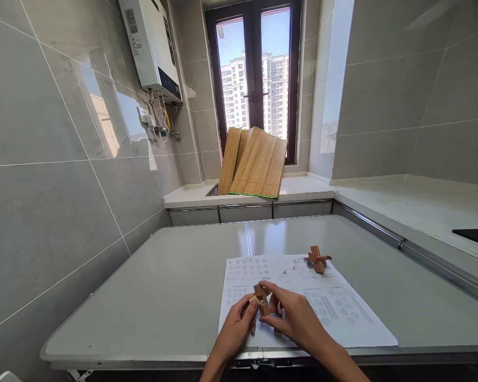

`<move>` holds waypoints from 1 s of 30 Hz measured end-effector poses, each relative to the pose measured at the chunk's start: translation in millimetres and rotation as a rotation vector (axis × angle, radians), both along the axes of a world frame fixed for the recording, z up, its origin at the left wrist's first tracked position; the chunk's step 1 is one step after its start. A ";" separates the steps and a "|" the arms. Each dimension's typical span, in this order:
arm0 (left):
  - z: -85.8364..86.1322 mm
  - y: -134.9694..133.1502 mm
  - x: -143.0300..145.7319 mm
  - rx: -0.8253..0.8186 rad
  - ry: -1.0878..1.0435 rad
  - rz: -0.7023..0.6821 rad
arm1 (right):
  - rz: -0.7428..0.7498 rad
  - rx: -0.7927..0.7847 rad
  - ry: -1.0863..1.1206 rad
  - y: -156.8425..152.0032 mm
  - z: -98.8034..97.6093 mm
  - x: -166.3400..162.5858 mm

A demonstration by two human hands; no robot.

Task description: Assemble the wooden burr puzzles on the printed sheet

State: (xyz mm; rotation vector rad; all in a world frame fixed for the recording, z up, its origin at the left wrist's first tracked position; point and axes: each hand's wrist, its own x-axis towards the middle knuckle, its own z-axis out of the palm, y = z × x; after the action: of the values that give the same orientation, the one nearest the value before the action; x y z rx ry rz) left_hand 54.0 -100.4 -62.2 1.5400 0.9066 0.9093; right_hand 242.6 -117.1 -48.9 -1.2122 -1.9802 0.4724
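Note:
Both my hands meet over a printed instruction sheet [334, 310] near the table's front edge. My left hand [236, 326] and my right hand [297, 315] pinch a small wooden puzzle piece assembly [262, 298] between their fingertips, holding it just above the paper. A second wooden puzzle [317, 259], a cross of interlocked brown bars, lies on the far right part of the sheet, apart from both hands.
The grey table [163, 297] butts against a tiled wall on the left. Behind it runs a white counter [414, 204] with rolled bamboo mats [255, 164] leaning by the window. A water heater [151, 48] hangs upper left. A dark hob corner [476, 236] shows at right.

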 end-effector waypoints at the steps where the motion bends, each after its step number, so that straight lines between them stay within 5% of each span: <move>1: 1.4 -0.9 -0.2 0.006 0.016 -0.002 | -0.020 0.040 -0.015 0.0 0.1 0.1; 9: 2.7 -1.6 0.1 0.027 0.068 0.007 | 0.046 0.279 -0.027 5.1 -1.1 0.9; 21: 11.6 -6.7 2.2 0.021 0.079 -0.012 | 0.088 0.147 -0.037 1.4 13.8 -1.9; 30: 17.4 -9.5 3.2 0.063 0.068 -0.039 | 0.076 0.198 -0.128 6.2 11.7 -7.3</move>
State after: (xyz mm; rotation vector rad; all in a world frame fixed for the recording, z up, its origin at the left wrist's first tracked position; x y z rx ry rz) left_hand 57.3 -109.9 -44.8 1.6459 0.9009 0.8696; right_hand 235.3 -110.9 -37.2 -1.0695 -2.1316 0.2333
